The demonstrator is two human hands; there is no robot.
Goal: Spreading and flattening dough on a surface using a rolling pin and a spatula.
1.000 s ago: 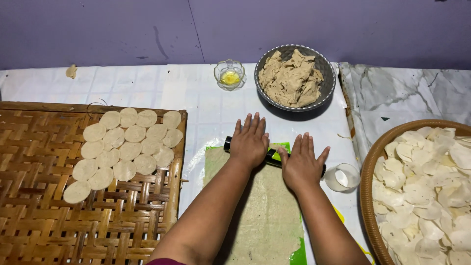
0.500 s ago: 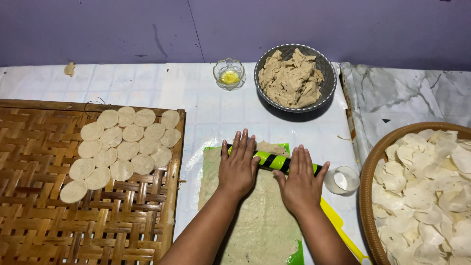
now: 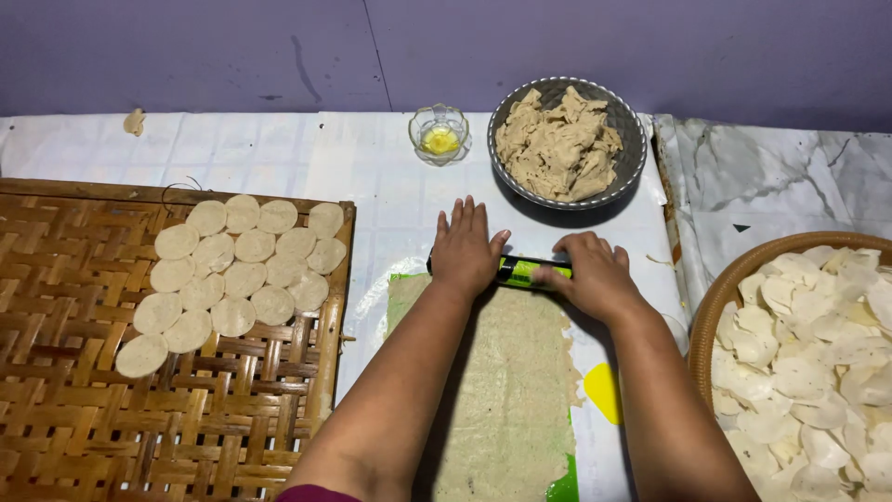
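I see my left hand (image 3: 467, 249) lying flat, fingers spread, palm pressing down on a black-and-green roller (image 3: 520, 271) just above the middle of the frame; my right hand (image 3: 595, 276) curls over the roller's other end, its grip loosely curved around it rather than pinching. Both hands sit at the far end of the dough sheet (image 3: 506, 381), which runs down the centre of the surface on a green mat (image 3: 561, 485), so weight falls evenly across the width. The cut rounds (image 3: 237, 271) rest apart on the woven tray (image 3: 111, 409) at left to keep from sticking. Compared with 0.5 seconds ago, the roller sits farther up the sheet and the right fingers have curled.
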